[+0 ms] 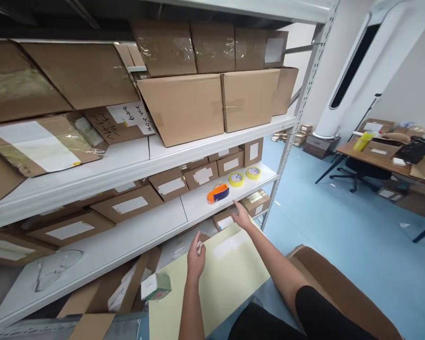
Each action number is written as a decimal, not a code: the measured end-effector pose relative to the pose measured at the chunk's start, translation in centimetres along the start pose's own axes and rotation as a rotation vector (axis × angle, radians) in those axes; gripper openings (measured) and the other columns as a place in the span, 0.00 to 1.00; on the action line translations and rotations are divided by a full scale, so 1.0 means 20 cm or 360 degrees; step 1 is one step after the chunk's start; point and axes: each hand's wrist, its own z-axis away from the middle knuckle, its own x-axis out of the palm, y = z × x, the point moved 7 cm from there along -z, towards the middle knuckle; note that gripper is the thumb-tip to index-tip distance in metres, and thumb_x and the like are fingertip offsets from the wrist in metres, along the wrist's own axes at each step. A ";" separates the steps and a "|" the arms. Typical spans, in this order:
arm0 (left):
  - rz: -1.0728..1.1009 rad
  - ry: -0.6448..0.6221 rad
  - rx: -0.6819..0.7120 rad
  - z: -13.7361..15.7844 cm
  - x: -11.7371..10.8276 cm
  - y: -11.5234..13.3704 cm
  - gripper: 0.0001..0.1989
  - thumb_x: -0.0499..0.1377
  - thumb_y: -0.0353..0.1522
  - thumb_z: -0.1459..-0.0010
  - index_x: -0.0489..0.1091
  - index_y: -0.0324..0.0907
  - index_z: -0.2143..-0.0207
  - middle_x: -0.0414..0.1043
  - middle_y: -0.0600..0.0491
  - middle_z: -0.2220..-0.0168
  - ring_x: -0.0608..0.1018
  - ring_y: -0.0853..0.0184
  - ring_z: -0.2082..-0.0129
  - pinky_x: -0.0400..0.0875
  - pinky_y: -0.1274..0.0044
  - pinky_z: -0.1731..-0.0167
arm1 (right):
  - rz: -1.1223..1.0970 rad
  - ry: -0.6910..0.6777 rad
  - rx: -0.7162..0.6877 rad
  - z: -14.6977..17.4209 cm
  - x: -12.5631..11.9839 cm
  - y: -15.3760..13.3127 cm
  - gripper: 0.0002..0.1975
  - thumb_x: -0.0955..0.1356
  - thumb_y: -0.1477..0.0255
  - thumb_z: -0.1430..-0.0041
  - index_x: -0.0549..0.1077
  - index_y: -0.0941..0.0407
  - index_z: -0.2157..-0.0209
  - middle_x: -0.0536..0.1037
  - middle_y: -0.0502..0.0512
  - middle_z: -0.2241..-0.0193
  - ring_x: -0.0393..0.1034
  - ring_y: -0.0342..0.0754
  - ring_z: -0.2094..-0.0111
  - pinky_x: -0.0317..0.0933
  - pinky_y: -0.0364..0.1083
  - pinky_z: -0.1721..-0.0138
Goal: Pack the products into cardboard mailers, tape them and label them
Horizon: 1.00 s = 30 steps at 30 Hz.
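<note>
Hovering nr yellow board (230, 274): L hand (196, 259), R hand (242, 217), both w/ fingers apart.

On the shelf (195, 209) beyond the right hand (241, 217), a tape dispenser (218, 193) and tape rolls (236, 183) are placed; left of the left hand (196, 259), a small box (156, 286) is set.

Hands (196, 259) near pale yellow surface (226, 283)
</note>
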 end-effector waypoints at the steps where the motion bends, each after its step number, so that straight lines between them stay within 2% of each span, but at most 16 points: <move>1: -0.0034 0.0029 -0.0013 0.02 0.01 0.02 0.31 0.55 0.35 0.37 0.62 0.57 0.32 0.66 0.51 0.33 0.70 0.57 0.34 0.72 0.63 0.40 | -0.0021 -0.0023 -0.0038 -0.10 0.00 -0.02 0.35 0.66 0.73 0.43 0.66 0.54 0.33 0.70 0.60 0.36 0.62 0.59 0.34 0.53 0.59 0.30; 4: -0.0144 0.0114 -0.0047 0.09 0.00 0.08 0.30 0.56 0.35 0.38 0.64 0.58 0.33 0.67 0.51 0.34 0.71 0.56 0.35 0.74 0.64 0.42 | 0.0028 -0.0143 -0.0179 -0.34 0.02 -0.10 0.35 0.65 0.76 0.44 0.66 0.56 0.33 0.71 0.60 0.37 0.62 0.58 0.34 0.52 0.57 0.30; 7: -0.0235 0.0186 -0.0069 0.17 -0.03 0.13 0.29 0.55 0.35 0.37 0.65 0.55 0.33 0.68 0.49 0.35 0.72 0.57 0.36 0.74 0.65 0.43 | 0.0288 -0.0330 -0.0267 -0.48 0.09 -0.18 0.37 0.63 0.78 0.42 0.61 0.56 0.30 0.69 0.60 0.35 0.58 0.56 0.33 0.50 0.55 0.30; 9: -0.0275 0.0230 -0.0090 0.23 -0.07 0.14 0.28 0.54 0.35 0.36 0.65 0.51 0.33 0.68 0.47 0.35 0.72 0.57 0.37 0.74 0.65 0.43 | 0.0590 -0.0483 -0.0256 -0.53 0.14 -0.21 0.37 0.63 0.79 0.41 0.59 0.57 0.29 0.67 0.62 0.34 0.56 0.56 0.32 0.51 0.54 0.32; 12: -0.0291 0.0315 -0.0131 0.31 -0.15 0.12 0.28 0.53 0.35 0.36 0.65 0.48 0.34 0.68 0.45 0.36 0.73 0.58 0.38 0.74 0.65 0.45 | 0.1012 -0.0619 -0.0219 -0.56 0.17 -0.23 0.30 0.63 0.79 0.37 0.66 0.58 0.34 0.69 0.68 0.37 0.56 0.59 0.34 0.54 0.55 0.37; 16: -0.0255 0.0441 -0.0211 0.41 -0.22 0.05 0.27 0.53 0.36 0.37 0.67 0.46 0.35 0.69 0.43 0.38 0.76 0.58 0.42 0.76 0.66 0.48 | 0.1161 -0.0662 -0.0220 -0.56 0.18 -0.25 0.20 0.64 0.77 0.34 0.72 0.57 0.42 0.75 0.68 0.43 0.61 0.59 0.39 0.54 0.55 0.42; 19: -0.0232 0.0455 -0.0211 0.44 -0.24 0.02 0.27 0.54 0.36 0.37 0.67 0.46 0.36 0.70 0.43 0.38 0.77 0.58 0.44 0.76 0.66 0.50 | 0.1106 -0.0616 -0.0225 -0.50 0.16 -0.26 0.20 0.66 0.75 0.34 0.71 0.57 0.42 0.75 0.66 0.42 0.63 0.59 0.40 0.54 0.54 0.44; 22: -0.0203 0.0417 -0.0179 0.45 -0.25 0.02 0.27 0.55 0.35 0.37 0.68 0.46 0.36 0.70 0.43 0.39 0.77 0.58 0.45 0.76 0.66 0.50 | 0.1024 -0.0460 -0.0218 -0.37 0.12 -0.27 0.18 0.66 0.75 0.33 0.71 0.57 0.43 0.75 0.66 0.43 0.66 0.58 0.44 0.56 0.53 0.47; 27: -0.0129 0.0325 -0.0117 0.46 -0.30 0.04 0.26 0.55 0.34 0.37 0.68 0.48 0.37 0.69 0.44 0.38 0.77 0.59 0.44 0.76 0.67 0.49 | 0.0892 -0.0160 -0.0359 -0.06 0.03 -0.36 0.13 0.65 0.72 0.32 0.74 0.57 0.49 0.78 0.65 0.51 0.69 0.59 0.49 0.57 0.53 0.48; 30: -0.0070 0.0323 -0.0115 0.49 -0.35 0.01 0.26 0.55 0.34 0.37 0.69 0.47 0.37 0.70 0.44 0.39 0.76 0.59 0.44 0.76 0.68 0.50 | 0.0863 -0.0054 -0.0413 0.16 -0.04 -0.40 0.13 0.64 0.70 0.31 0.74 0.56 0.49 0.78 0.63 0.54 0.69 0.58 0.51 0.58 0.53 0.49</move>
